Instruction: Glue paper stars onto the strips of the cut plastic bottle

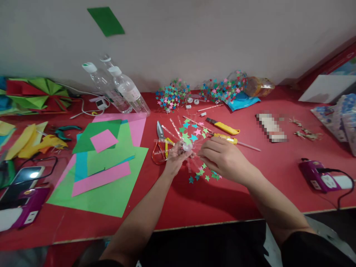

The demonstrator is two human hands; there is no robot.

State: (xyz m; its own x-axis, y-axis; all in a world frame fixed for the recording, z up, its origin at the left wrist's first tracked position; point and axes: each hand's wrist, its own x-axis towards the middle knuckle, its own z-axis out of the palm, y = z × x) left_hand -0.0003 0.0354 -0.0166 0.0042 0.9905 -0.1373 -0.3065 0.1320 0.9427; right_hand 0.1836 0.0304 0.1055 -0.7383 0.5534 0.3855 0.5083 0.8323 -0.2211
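My left hand grips the neck of a cut clear plastic bottle, whose thin strips splay outward like a flower around the pale centre. Several green, blue and pink stars sit on or among its strips on the far side, and more appear below it. To the right, my right hand hovers by the strips with its fingers curled together; what they pinch, if anything, is hidden. Shears with red and yellow handles lie left of the bottle. A yellow utility knife and a yellow-handled screwdriver lie behind my right hand.
Two star-covered clear pieces stand by the wall. Upright plastic bottles and coloured paper sheets are at left, with a yellow glue gun beyond. Purple power strips sit at both sides of the red table.
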